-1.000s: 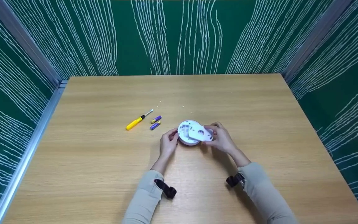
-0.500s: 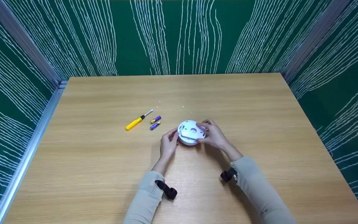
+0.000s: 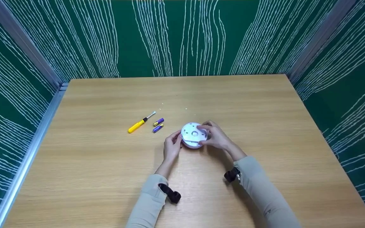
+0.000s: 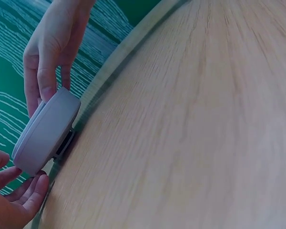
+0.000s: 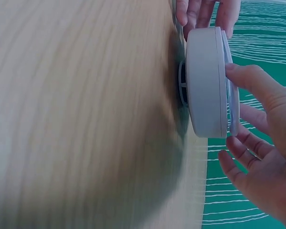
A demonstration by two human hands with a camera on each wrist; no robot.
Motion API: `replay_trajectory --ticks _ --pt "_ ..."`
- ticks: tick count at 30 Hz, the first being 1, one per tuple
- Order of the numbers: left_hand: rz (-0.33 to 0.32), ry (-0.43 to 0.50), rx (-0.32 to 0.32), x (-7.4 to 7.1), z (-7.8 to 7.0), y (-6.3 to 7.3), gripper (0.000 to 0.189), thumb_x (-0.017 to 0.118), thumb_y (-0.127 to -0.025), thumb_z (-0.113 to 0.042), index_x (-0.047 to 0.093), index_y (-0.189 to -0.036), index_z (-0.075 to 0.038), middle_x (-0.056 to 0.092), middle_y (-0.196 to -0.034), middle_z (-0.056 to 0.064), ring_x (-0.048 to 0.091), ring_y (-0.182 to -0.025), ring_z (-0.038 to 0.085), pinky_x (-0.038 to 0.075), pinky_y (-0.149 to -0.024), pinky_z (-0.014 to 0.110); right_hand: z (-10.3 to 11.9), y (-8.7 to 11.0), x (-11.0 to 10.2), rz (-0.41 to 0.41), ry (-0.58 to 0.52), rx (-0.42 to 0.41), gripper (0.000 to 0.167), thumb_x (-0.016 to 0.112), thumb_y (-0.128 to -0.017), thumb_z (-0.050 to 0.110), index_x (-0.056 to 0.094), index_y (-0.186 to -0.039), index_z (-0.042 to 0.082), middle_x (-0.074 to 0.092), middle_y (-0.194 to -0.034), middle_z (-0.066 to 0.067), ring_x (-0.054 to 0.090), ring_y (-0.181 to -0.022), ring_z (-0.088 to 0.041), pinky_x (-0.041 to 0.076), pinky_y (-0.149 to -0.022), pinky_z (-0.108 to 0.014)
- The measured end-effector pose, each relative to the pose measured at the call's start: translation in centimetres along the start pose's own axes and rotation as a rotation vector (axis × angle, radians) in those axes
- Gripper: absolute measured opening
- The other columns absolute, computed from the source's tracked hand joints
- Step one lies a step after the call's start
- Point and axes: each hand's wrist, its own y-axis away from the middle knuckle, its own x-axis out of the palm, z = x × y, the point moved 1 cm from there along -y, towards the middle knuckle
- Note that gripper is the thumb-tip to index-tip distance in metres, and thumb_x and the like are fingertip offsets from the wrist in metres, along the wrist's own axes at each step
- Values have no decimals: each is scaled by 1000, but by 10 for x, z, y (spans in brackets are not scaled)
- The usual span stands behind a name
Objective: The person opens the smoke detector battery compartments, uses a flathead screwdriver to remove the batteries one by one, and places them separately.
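A round white smoke detector (image 5: pixel 205 81) lies face down on the table, its dark slotted front just showing beneath it in the right wrist view. A flat white mounting plate (image 3: pixel 193 134) with holes covers most of its back. My left hand (image 3: pixel 172 147) holds the detector's left side between thumb and fingers. My right hand (image 3: pixel 215 136) pinches the plate at its right edge, thumb near and fingers far. Seen from the side in the right wrist view, the plate sits against the detector's back; whether it is latched cannot be seen.
On the wooden table (image 3: pixel 106 177), left of the detector, lie two purple-and-yellow batteries (image 3: pixel 158 125). Beyond them is a yellow-handled screwdriver (image 3: pixel 137 126). Small white bits (image 3: pixel 186 109) are scattered farther back. Green walls with white streaks border the table.
My right hand has brought the plate leftward from the detector's right side, onto its back, so the two now overlap almost fully. My left hand has stayed in place.
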Motion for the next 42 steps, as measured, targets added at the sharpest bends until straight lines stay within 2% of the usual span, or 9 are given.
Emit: replay_trajectory --ticks 6,12,17,22,25,31,36,42 --pt "-12 -27 51 0 0 1 27 51 -90 -9 58 -113 2 64 -89 11 57 -62 23 50 -54 30 1 -2 -2 42 40 -1 59 77 -66 17 55 -118 1 46 -118 -17 40 -110 -30 29 -96 -43" --pt "-11 -32 47 0 -1 2 27 51 -89 -9 58 -113 1 63 -91 11 56 -60 23 46 -49 21 1 -1 -5 52 45 -2 60 77 -67 18 54 -119 2 47 -120 -16 39 -112 -31 27 -97 -46" --pt "-9 -34 44 1 -1 2 28 53 -89 -11 58 -113 1 63 -94 11 56 -62 21 47 -50 23 0 0 -5 26 -24 37 59 75 -70 20 52 -121 2 46 -121 -16 39 -112 -31 29 -97 -46" --pt "-4 -20 18 3 0 3 31 54 -88 -14 56 -116 -1 61 -101 12 59 -71 17 51 -56 29 -4 0 -3 -41 -114 97 52 70 -77 19 51 -121 -1 48 -117 -19 46 -105 -34 40 -89 -45" --pt "-4 -13 0 4 1 4 33 54 -89 -15 54 -118 -1 59 -106 13 60 -78 17 51 -58 30 -6 -1 -1 -73 -154 120 47 65 -81 16 50 -120 -4 50 -114 -20 49 -101 -34 43 -84 -44" --pt "-12 3 -27 5 0 5 35 53 -89 -16 51 -121 -1 55 -115 16 59 -91 21 51 -61 28 -6 -2 2 -111 -203 157 37 57 -87 12 50 -118 -7 54 -109 -22 53 -97 -34 44 -84 -41" --pt "-30 11 -26 7 0 6 34 54 -89 -14 51 -120 -1 54 -116 17 60 -90 22 51 -59 28 -3 -1 3 -125 -253 199 35 52 -89 10 49 -118 -9 55 -110 -24 54 -96 -35 43 -85 -41" --pt "-44 -31 -41 10 -1 6 35 54 -89 -17 51 -121 -3 55 -113 13 59 -82 18 51 -58 26 -12 -5 6 -94 -358 329 37 50 -91 13 47 -124 -4 52 -115 -23 52 -100 -32 49 -75 -32"
